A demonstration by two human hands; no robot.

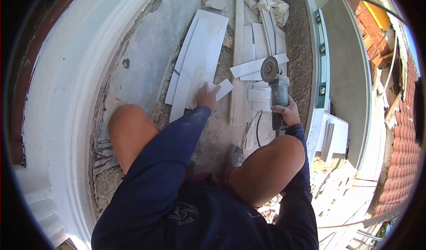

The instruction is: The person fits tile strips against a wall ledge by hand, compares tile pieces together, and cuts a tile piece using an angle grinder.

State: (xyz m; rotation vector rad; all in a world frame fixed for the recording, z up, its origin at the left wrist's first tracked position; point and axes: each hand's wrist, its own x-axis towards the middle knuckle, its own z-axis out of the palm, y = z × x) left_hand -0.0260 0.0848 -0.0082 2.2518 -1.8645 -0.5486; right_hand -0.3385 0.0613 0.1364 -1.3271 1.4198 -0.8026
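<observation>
The left hand (205,97) hides part of a short white piece (225,88) by the right edge of a long white board (205,46); whether its grip pinches or only presses, I cannot tell. The right hand (289,112) has its grip wrapped round an angle grinder (280,90), whose cord (258,128) disappears behind the knee. Overlapping white strips (259,66) crowd the disc; a crumpled sack (270,6) lies beyond. Dusty floor (211,145), rough walls, a spirit level (322,59) at right.
</observation>
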